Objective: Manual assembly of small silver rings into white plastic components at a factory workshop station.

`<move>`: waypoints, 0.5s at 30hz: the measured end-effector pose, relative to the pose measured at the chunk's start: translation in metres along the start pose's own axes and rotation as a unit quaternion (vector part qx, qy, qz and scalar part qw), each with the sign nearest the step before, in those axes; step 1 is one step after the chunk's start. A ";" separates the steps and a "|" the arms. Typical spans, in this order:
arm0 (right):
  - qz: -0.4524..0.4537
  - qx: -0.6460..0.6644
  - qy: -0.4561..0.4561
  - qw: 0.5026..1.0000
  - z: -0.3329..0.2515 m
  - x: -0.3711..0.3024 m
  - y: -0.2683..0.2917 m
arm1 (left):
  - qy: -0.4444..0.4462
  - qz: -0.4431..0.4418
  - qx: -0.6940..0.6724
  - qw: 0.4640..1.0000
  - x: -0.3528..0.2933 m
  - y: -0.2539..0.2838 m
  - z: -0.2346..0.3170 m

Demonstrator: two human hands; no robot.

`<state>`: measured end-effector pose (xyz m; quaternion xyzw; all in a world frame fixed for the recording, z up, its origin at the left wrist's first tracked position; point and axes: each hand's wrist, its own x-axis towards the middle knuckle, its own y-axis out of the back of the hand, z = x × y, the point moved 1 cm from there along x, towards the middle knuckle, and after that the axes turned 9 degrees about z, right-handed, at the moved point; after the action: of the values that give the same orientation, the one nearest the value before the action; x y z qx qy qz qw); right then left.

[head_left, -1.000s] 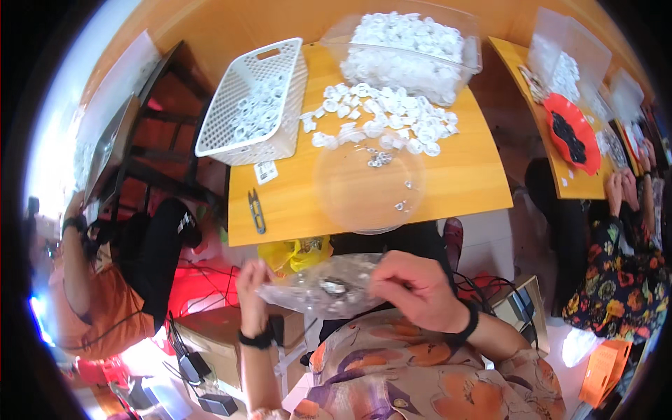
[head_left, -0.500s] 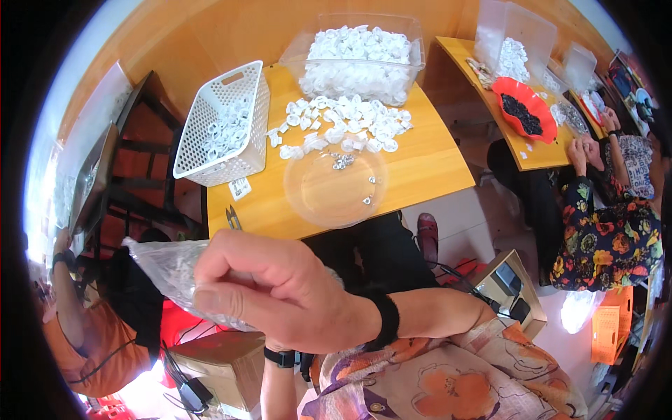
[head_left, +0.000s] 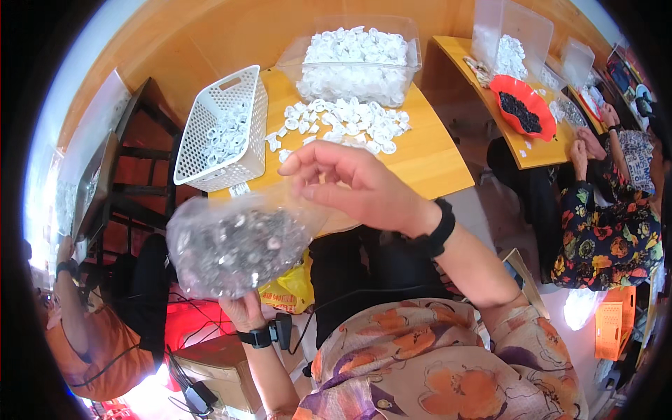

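Observation:
A clear plastic bag [head_left: 234, 245] full of small shiny metal parts hangs in front of me, left of the middle. My left hand [head_left: 245, 311] grips it from below, its fingers partly hidden behind the plastic. At the bag's upper right, my right hand [head_left: 357, 185] is bent, with thumb and forefinger apart. Its fingertips are beside the bag's thin upper film; whether they touch it I cannot tell. Behind the bag and my right hand, most of the shallow clear bowl [head_left: 341, 222] is hidden. Many white plastic pieces [head_left: 343, 119] lie loose on the table beyond.
On the yellow table [head_left: 441, 157] stand a white perforated basket [head_left: 255, 150] and a clear tub [head_left: 290, 66] of white pieces. A yellow bag [head_left: 297, 283] is below the table edge. At right, another person sits by a table with a red dish [head_left: 542, 105] of black parts.
My right hand has opened from a closed grip and moved up and right. The bag has come into fuller view, with my left hand beneath it.

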<state>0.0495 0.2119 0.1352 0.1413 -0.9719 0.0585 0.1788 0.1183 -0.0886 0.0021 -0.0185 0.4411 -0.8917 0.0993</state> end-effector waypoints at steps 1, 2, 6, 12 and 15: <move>0.001 0.002 -0.002 1.000 0.000 0.004 0.003 | 0.001 0.002 0.002 1.000 0.002 0.000 -0.001; -0.026 -0.031 0.030 0.999 -0.002 0.008 0.005 | 0.002 0.044 0.041 0.998 0.006 0.000 -0.002; -0.012 -0.089 0.046 0.995 0.003 0.015 0.007 | 0.011 0.046 0.080 0.996 0.019 -0.015 -0.008; 0.055 -0.127 0.026 0.990 0.019 0.025 0.019 | -0.019 0.076 0.131 0.988 0.022 -0.033 -0.002; 0.081 -0.116 0.021 0.990 0.028 0.027 0.021 | -0.021 0.088 0.140 0.986 0.024 -0.042 0.002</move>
<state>0.0101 0.2201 0.1178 0.0392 -0.9763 -0.0374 0.2093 0.0884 -0.0700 0.0357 0.0158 0.3093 -0.9321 0.1878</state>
